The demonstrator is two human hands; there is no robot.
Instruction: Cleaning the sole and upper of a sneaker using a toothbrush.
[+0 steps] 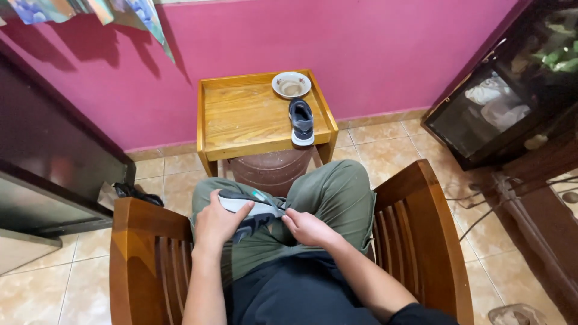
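Note:
A grey and dark blue sneaker (pixel 253 210) lies on my lap, across my green trousers (pixel 328 192). My left hand (pixel 217 224) grips it from the left side, fingers wrapped over its pale sole. My right hand (pixel 308 229) pinches the shoe's right end, at what seems a lace or tongue. The matching sneaker (pixel 301 120) rests on the small wooden table (pixel 241 114) ahead, its toe pointing toward me and hanging slightly over the front rim.
A white bowl (pixel 291 84) sits at the table's back right corner. I sit in a wooden armchair (pixel 421 222). A brown jug stands under the table. A dark cabinet (pixel 500 108) stands right, cables (pixel 481 204) beside it; a dark panel is left.

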